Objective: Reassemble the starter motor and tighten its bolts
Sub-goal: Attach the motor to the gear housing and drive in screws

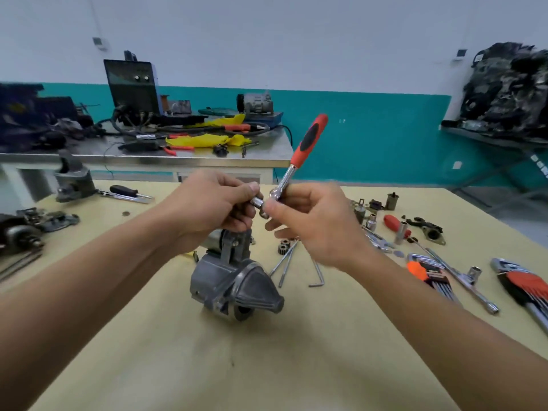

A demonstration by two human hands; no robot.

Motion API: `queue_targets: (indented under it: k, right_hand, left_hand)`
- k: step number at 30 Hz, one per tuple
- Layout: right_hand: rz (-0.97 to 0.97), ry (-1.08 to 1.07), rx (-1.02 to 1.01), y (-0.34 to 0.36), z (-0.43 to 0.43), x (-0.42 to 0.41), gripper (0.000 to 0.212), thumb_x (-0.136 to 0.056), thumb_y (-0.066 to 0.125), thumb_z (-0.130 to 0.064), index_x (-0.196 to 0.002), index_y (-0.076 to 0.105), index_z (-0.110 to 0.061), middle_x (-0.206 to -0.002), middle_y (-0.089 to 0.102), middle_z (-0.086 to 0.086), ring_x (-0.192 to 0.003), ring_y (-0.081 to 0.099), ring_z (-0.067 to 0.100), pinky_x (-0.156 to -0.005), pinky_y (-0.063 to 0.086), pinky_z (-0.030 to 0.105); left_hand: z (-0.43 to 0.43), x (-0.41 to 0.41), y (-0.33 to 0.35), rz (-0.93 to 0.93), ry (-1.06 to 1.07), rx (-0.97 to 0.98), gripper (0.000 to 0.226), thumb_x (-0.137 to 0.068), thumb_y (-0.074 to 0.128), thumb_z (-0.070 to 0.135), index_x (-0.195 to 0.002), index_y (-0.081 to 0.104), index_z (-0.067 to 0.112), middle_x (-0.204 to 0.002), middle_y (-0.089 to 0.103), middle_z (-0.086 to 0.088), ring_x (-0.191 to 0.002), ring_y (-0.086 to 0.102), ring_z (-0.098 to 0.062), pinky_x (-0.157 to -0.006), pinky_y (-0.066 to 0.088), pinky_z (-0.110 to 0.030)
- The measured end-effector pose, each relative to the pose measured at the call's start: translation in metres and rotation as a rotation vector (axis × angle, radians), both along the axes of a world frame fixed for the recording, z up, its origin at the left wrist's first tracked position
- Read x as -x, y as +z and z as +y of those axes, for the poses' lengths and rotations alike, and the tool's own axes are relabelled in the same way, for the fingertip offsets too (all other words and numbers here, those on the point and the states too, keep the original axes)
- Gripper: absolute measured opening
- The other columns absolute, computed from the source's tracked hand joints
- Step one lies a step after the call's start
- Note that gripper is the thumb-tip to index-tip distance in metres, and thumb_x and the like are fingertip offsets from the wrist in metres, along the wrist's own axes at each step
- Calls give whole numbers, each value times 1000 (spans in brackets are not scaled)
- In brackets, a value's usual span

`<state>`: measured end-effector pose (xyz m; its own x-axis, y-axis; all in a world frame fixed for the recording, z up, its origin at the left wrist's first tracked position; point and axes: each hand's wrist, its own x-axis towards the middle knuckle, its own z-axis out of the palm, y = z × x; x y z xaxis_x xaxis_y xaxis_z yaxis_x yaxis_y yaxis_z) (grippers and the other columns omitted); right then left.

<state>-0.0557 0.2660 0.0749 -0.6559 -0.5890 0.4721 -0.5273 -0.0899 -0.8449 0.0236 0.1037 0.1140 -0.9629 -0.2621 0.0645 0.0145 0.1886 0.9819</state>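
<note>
The grey starter motor [234, 283] lies on the yellow table [267, 366], nose cone toward me. Above it, my left hand [213, 206] pinches a chrome socket [256, 201] between fingers and thumb. My right hand [311, 221] grips the head of a ratchet wrench [292, 167], whose red and black handle points up and to the right. The socket sits right at the ratchet head; whether it is seated on the drive is hidden by my fingers.
Long bolts and a hex key [316, 272] lie beside a small gear [283, 248] right of the motor. Sockets, a T-bar wrench [462, 280] and hex key sets [522, 284] crowd the right side. Another motor [17, 235] and parts sit at the left. A steel bench [178, 155] stands behind.
</note>
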Motion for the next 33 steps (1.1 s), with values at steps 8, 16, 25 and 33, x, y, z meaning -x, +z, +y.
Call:
queue_targets:
  k: [8,16,25,33]
  right_hand:
    - [329,-85,19,-37,-1,-1,25,-91,69,-13,-110,71,-29,-93,74,-8,-89,72,11,-77,58,23]
    - [133,77,-160,-39,14,-14,18,-95,63,-11,-105,72,-23,-92,74,-1,-86,72,17,-77,60,29]
    - [0,56,-124,-27,10,-11,16,-96,61,-8,-102,71,-19,-90,74,4,-81,74,21,-71,60,29]
    - [-368,81,-381,-3,6,-7,21,-99,59,-25,-97,71,-8,-79,75,3,-65,71,22,-53,50,25]
  left_hand:
    - [-33,-6,5,261,44,976,46,-86,46,65,-93,74,28,-63,64,11,-59,55,3,-51,42,-14]
    - [-63,4,-27,-79,-298,1434,89,-66,45,93,-142,30,50,-130,52,20,-114,48,-10,-93,40,-32]
    - [-50,-5,-44,62,-230,1484,77,-73,18,93,-128,32,40,-115,58,15,-103,57,-15,-86,47,-39]
    - [-34,-3,-54,218,-124,1476,71,-81,2,85,-132,31,44,-108,58,15,-97,58,-12,-80,48,-37]
